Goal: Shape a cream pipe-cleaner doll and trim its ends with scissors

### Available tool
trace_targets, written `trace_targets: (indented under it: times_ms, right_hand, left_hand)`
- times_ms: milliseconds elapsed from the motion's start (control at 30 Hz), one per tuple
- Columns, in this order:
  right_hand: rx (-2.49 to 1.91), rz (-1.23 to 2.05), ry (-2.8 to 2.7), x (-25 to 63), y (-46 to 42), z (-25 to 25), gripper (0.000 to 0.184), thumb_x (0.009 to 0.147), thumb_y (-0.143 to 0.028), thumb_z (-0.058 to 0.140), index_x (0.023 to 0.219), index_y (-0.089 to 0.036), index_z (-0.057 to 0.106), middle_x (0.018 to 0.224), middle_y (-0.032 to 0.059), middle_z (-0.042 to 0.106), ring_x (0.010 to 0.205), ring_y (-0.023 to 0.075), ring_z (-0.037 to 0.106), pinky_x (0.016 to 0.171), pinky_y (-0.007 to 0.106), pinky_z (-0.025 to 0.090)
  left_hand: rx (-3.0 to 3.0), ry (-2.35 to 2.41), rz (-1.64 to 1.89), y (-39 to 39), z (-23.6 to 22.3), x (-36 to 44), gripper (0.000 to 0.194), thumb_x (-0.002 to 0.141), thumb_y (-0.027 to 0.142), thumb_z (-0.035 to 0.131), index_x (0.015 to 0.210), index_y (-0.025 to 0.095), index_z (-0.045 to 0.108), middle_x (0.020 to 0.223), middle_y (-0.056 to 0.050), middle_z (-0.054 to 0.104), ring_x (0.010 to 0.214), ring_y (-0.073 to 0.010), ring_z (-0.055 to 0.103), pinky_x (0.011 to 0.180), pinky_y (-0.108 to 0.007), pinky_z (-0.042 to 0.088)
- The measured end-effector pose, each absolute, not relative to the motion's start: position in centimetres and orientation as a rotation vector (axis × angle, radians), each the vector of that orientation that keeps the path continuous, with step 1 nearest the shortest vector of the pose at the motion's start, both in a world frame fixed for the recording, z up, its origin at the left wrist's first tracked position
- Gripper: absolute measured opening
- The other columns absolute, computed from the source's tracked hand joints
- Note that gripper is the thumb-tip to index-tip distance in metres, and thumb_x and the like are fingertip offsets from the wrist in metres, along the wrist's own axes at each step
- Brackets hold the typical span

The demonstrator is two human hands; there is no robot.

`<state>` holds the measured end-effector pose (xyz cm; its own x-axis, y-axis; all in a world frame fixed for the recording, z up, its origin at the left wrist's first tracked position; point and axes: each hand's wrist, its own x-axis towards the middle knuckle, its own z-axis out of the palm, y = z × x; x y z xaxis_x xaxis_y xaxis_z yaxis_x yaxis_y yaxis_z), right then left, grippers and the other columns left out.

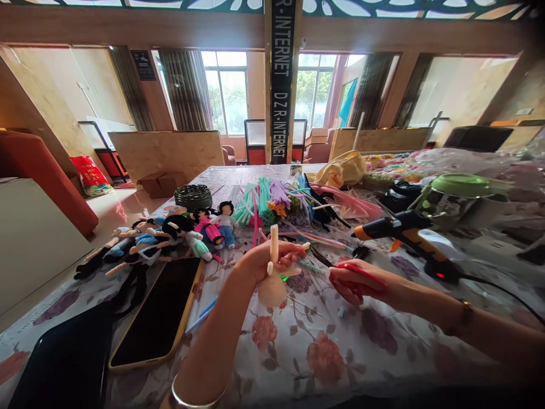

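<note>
- I see the left hand [281,252] pinching a doll [272,292] head-down, likely keeping its limbs free.
- Right hand [354,285], just beside, grips scissors [363,272], blades toward the doll.
- Glue gun [394,226]: beyond right hand, presumably for reach.

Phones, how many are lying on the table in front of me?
2. The yellow-cased phone lies left of your left forearm; the black phone is beside it at the lower left, partly cut off. Others could be hidden in the clutter.
</note>
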<state>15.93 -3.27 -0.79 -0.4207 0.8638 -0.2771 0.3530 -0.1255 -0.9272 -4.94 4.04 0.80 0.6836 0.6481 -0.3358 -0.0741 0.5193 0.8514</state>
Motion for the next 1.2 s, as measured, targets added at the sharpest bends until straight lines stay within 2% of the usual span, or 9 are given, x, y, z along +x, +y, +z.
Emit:
trace_targets:
  times_ms: [133,400,667,967,1200]
  right_hand:
    - [-1.305,1.555,-1.73,16.1,-3.2,-1.6,0.051,0.08,-0.061,0.049,0.055,-0.017,0.041,0.051,-0.0035,0.043,0.046,0.0073,0.04,0.047,0.023,0.03]
    - [-1.277,1.554,-1.712,16.1,-3.1,-2.6,0.049,0.078,-0.061,0.051,0.057,-0.017,0.041,0.052,-0.0045,0.042,0.045,0.0072,0.042,0.045,0.021,0.032]
    - [-1.326,1.577,-1.695,16.2,-2.8,-2.9,0.049,0.078,-0.062,0.05,0.058,-0.018,0.042,0.052,-0.0043,0.043,0.044,0.0077,0.044,0.044,0.021,0.033]
    - [-1.346,1.568,-1.695,15.9,-2.9,-2.4,0.049,0.078,-0.061,0.052,0.059,-0.017,0.042,0.053,-0.0043,0.042,0.044,0.007,0.044,0.044,0.02,0.033]
    - [-1.334,1.563,-1.685,16.0,-2.7,-2.8,0.047,0.078,-0.058,0.053,0.059,-0.017,0.042,0.05,-0.0044,0.044,0.041,0.0074,0.046,0.042,0.02,0.033]
  left_hand:
    - [1.023,0.726,0.428,4.1,0.4,-4.9,0.021,0.071,0.017,0.069,0.055,0.008,0.058,0.049,0.003,0.047,0.036,0.0013,0.028,0.03,-0.011,0.021]
    - [1.116,0.777,0.431,3.5,0.7,-4.8,0.021,0.069,0.022,0.072,0.057,0.008,0.062,0.048,0.003,0.043,0.037,0.0,0.024,0.031,-0.014,0.014]
    - [1.119,0.808,0.411,3.7,0.5,-4.9,0.015,0.072,0.022,0.068,0.068,0.008,0.067,0.047,0.004,0.042,0.037,-0.0003,0.022,0.033,-0.015,0.014]
    - [1.177,0.827,0.413,3.8,0.3,-5.0,0.027,0.067,0.032,0.075,0.073,0.006,0.068,0.046,0.004,0.042,0.039,-0.0014,0.027,0.035,-0.017,0.016]
    - [1.193,0.829,0.374,3.9,0.1,-5.0,0.026,0.066,0.032,0.074,0.072,0.008,0.066,0.045,0.006,0.04,0.04,-0.0018,0.025,0.036,-0.018,0.015]
